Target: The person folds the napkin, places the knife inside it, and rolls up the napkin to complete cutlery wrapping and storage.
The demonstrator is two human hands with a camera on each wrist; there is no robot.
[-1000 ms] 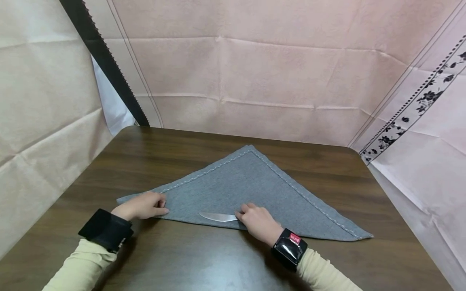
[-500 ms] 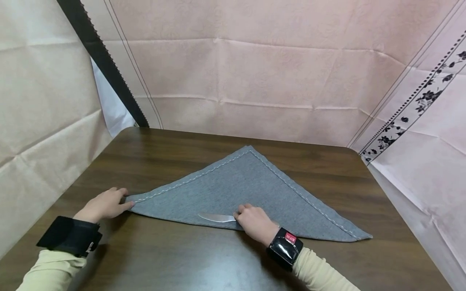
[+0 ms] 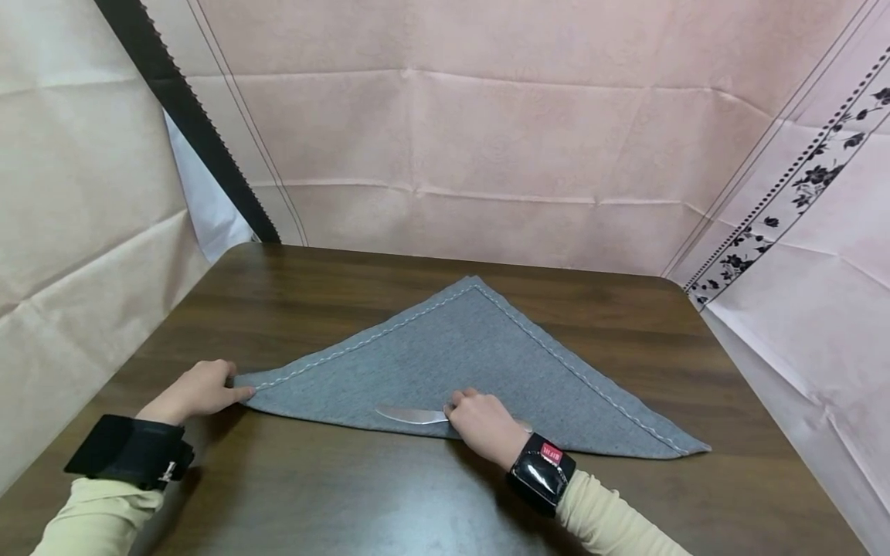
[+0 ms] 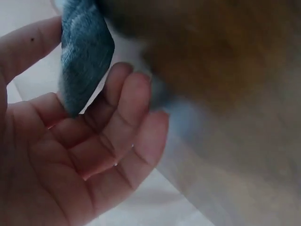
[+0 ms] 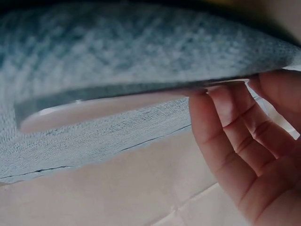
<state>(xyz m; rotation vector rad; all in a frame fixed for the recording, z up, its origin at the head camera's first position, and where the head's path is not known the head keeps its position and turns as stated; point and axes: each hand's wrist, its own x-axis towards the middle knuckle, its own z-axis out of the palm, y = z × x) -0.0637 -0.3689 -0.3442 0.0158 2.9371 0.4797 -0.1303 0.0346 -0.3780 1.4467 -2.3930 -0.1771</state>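
Cloth (image 3: 459, 363) is laid flat on the desk (image 3: 348, 494), folded to a triangle, apex pointing away from the person, long folded edge nearest them.

Left hand (image 3: 198, 390): grip is placed at the cloth's left tip. In the left wrist view the tip (image 4: 84, 61) is seen between thumb and fingers (image 4: 127, 122), with the fingers only loosely bent. Whether the tip is actually pinched cannot be told; contact is shown, a firm clench is not. The rest of the cloth runs off to the right of this grip.

Right hand (image 3: 483, 425): grip is set on the knife (image 3: 413, 415) at its handle end, on the near edge of the cloth. The blade sticks out to the left of the grip, flat on the cloth, pointing toward the left hand. The handle is covered by the hand in the head view. In the right wrist view the fingers (image 5: 225, 141) are curled against the knife's (image 5: 108, 106) end, so the knife is taken as held.

The two grips are well apart along the near edge; the cloth's right tip lies well to the right of the right grip, untouched.
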